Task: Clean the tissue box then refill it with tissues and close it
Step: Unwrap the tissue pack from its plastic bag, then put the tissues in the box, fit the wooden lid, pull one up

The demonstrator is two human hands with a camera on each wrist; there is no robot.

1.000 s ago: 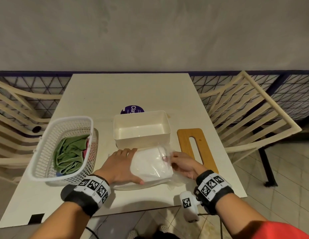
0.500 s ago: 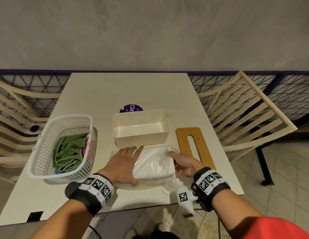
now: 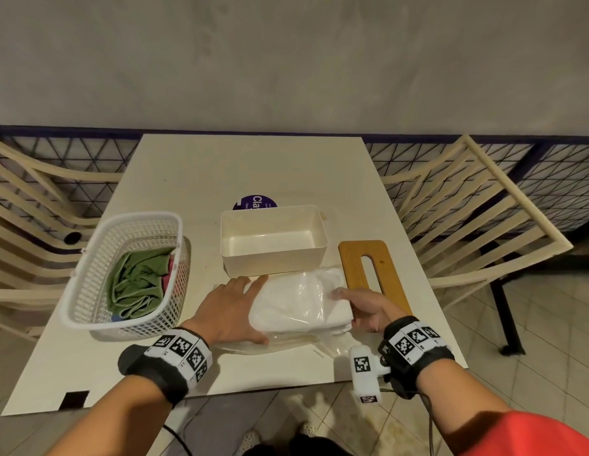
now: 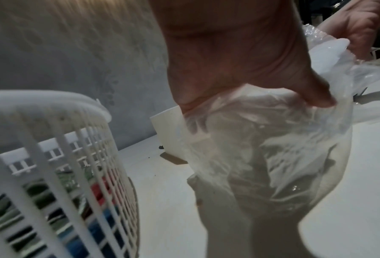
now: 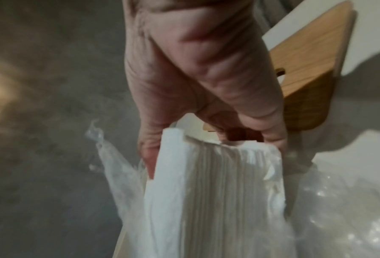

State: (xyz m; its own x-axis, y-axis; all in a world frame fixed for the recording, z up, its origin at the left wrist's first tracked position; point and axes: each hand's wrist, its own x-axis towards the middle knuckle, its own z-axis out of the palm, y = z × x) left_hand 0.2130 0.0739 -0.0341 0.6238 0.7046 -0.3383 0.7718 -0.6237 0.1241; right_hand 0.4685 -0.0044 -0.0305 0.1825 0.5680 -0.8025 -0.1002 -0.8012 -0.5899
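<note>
1. Head view: the person is working on the refill step. The tissue box (image 3: 273, 240) is sitting open and empty on the bench (image 3: 194, 172), with its wooden lid (image 3: 373, 274) lying just beside it on the right. The tissue stack (image 3: 299, 302) is resting in front of the box, partly in its clear plastic wrapper (image 3: 306, 343). The left hand (image 3: 229, 312) is lying flat against the stack's left end, fingers straight and close together. The right hand (image 3: 369, 309) is gripping the right end, thumb on top. The next move, judging by this, is calling for sliding the tissues free of the wrapper and lowering them into the box. A white basket (image 3: 89, 307) holding a green cloth (image 3: 138, 284) is standing well to the left.

2. Left wrist view: the left hand (image 4: 240, 57) is pressing down on the wrapper (image 4: 273, 165), thumb on the plastic; how the other fingers are lying cannot be told here.

3. Right wrist view: the right hand (image 5: 202, 78) is clamping the bare tissue stack (image 5: 211, 200), its fingers (image 5: 270, 122) curled round the end, the lid (image 5: 312, 78) lying behind.
</note>
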